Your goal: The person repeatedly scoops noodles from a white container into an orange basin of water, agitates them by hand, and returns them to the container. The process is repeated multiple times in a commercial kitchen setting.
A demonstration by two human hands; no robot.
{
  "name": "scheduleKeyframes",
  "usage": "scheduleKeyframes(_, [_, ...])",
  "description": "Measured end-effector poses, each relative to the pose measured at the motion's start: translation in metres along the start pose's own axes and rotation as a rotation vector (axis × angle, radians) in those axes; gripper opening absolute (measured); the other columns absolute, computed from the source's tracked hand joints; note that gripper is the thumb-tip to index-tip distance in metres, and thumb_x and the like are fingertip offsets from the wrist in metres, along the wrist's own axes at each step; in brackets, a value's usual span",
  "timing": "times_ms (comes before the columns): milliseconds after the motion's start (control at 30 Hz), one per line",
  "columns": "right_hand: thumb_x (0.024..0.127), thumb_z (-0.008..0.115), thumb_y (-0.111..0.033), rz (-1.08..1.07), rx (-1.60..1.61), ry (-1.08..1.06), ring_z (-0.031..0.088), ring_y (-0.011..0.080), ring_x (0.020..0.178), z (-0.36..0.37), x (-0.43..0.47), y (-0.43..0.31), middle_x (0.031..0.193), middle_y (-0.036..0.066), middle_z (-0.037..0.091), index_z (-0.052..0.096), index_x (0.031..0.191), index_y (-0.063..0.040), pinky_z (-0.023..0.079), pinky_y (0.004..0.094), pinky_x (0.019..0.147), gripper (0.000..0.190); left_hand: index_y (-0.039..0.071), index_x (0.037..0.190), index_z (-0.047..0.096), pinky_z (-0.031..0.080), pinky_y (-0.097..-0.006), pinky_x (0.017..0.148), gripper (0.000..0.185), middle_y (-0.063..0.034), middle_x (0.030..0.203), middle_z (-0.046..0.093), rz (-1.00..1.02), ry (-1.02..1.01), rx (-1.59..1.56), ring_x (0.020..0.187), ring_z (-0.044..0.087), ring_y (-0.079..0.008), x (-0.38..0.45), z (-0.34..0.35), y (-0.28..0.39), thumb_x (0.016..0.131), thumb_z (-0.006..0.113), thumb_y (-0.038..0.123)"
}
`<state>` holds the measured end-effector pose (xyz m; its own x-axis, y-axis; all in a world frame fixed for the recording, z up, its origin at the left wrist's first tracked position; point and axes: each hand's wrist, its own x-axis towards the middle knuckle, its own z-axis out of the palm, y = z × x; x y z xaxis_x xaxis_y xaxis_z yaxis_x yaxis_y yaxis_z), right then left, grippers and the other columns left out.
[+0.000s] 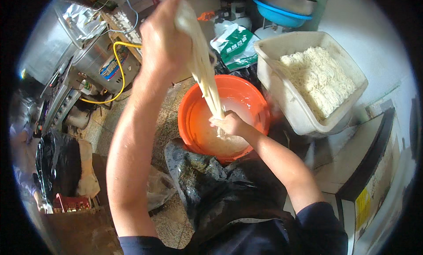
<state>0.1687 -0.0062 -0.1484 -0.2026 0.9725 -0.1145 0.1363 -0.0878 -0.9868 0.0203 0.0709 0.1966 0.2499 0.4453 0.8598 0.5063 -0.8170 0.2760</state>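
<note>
A long hank of pale wet noodles (211, 90) is stretched on a slant between my two hands. High up and partly blurred, my left hand (167, 40) grips its upper end. Lower down, my right hand (231, 123) is closed around the strands, with a short tail hanging below the fist. Beneath them stands a round orange plastic basin (188, 99) of cloudy water, just in front of my knees. To its right, a large off-white plastic tub (281, 86) holds a heap of pale noodles (320, 80).
A green-and-white plastic bag (236, 47) lies behind the basin. A blue basin (281, 15) sits farther back. At left are metal kitchen equipment (99, 60), a yellow hose (120, 83) and a black plastic bag (59, 165). Another person's sleeve (23, 175) shows at the far left.
</note>
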Motion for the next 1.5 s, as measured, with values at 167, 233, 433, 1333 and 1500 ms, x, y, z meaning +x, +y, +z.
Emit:
scheduleKeyframes(167, [0.090, 0.076, -0.032, -0.035, -0.719, -0.251, 0.073, 0.0301, 0.098, -0.015, -0.006, 0.060, 0.107, 0.020, 0.075, 0.067, 0.129, -0.002, 0.057, 0.0418, 0.090, 0.050, -0.007, 0.127, 0.061, 0.063, -0.0393, 0.057, 0.031, -0.0179, 0.083, 0.072, -0.505, 0.026, -0.445, 0.069, 0.074, -0.0326, 0.060, -0.041, 0.068, 0.101, 0.053, 0.008])
scheduleKeyframes(233, [0.087, 0.078, -0.032, -0.101, -0.809, -0.272, 0.069, 0.0339, 0.112, -0.030, -0.017, 0.060, 0.119, 0.022, 0.072, 0.063, 0.138, -0.005, 0.053, 0.0429, 0.101, 0.060, -0.006, 0.125, 0.062, 0.061, -0.0413, 0.063, 0.031, -0.0193, 0.087, 0.073, -0.409, -0.208, -0.354, 0.079, 0.075, -0.0359, 0.039, -0.047, 0.044, 0.097, 0.058, 0.006])
scheduleKeyframes(433, [0.084, 0.080, -0.027, -0.077, -0.607, -0.028, 0.070, 0.0318, 0.111, -0.106, -0.022, 0.050, 0.124, 0.020, 0.072, 0.066, 0.133, -0.001, 0.054, 0.0391, 0.102, 0.057, -0.001, 0.121, 0.065, 0.059, -0.0431, 0.075, 0.036, -0.0247, 0.101, 0.074, -0.008, -0.275, -0.080, 0.092, 0.075, -0.0370, 0.003, -0.039, 0.042, 0.085, 0.061, -0.006])
scheduleKeyframes(1333, [0.085, 0.070, -0.005, -0.182, -0.700, 0.252, 0.074, 0.0285, 0.096, -0.006, 0.010, -0.103, 0.102, 0.017, 0.076, 0.075, 0.102, 0.000, 0.057, 0.0396, 0.085, 0.018, 0.008, 0.146, 0.055, 0.050, -0.0415, 0.107, 0.054, -0.0236, 0.135, 0.063, -0.216, -0.336, -0.336, 0.128, 0.062, -0.0336, -0.092, -0.009, -0.014, 0.096, 0.068, 0.024])
scheduleKeyframes(1500, [0.093, 0.067, -0.052, -0.618, 0.716, -0.267, 0.069, 0.0198, 0.108, -0.068, 0.026, -0.219, 0.115, 0.010, 0.073, 0.066, 0.128, -0.003, 0.055, 0.0346, 0.094, 0.061, 0.000, 0.138, 0.060, 0.052, -0.0348, 0.101, 0.044, -0.0102, 0.118, 0.070, -0.724, -0.834, -0.962, 0.113, 0.065, -0.0188, -0.151, 0.024, -0.006, 0.103, 0.066, 0.026])
